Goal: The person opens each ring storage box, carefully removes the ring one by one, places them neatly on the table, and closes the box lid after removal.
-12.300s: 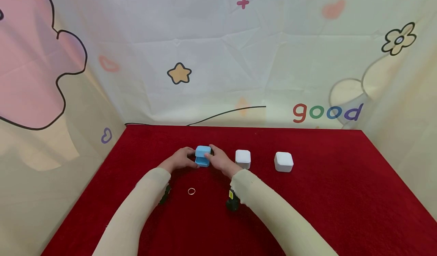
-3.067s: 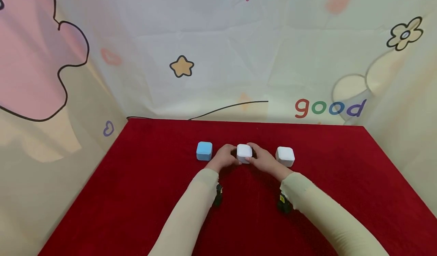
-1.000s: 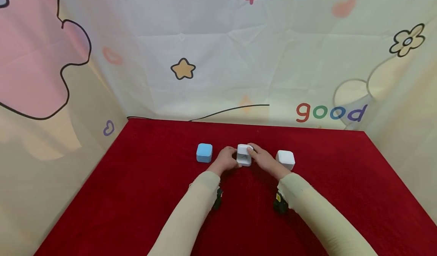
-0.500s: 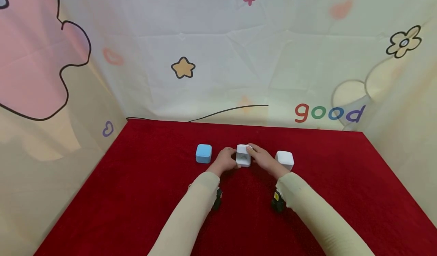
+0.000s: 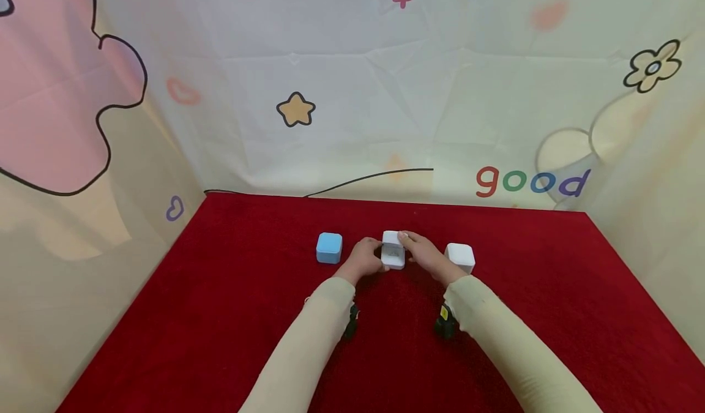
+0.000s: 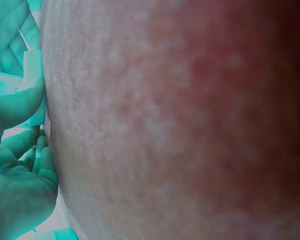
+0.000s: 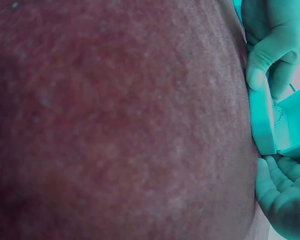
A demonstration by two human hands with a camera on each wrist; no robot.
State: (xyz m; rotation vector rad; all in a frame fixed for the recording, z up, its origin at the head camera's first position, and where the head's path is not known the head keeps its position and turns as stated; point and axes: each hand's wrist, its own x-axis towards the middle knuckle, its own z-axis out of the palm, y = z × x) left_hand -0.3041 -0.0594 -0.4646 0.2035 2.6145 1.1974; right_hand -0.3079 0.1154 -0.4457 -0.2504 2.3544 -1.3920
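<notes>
A small white ring box (image 5: 393,259) stands on the red cloth with its lid raised. My left hand (image 5: 362,259) holds its left side, fingers curled round the base. My right hand (image 5: 424,255) grips the lid from the right, thumb on its front edge. Inside the box, the right wrist view shows a small beaded-looking curve (image 7: 278,115), partly hidden by the lid. To the left sits a closed light-blue box (image 5: 329,248). A sliver of a thin ring (image 5: 306,300) shows beside my left sleeve, which hides the remainder.
A second white box (image 5: 460,257), closed, stands to the right behind my right wrist. The red cloth (image 5: 220,290) covers the table. A printed curtain (image 5: 352,95) hangs behind it and along both sides.
Both hands have moved right from the blue box, which was open and is now closed, to the middle white box. Its lid has swung up; over the last half second it tilted further back.
</notes>
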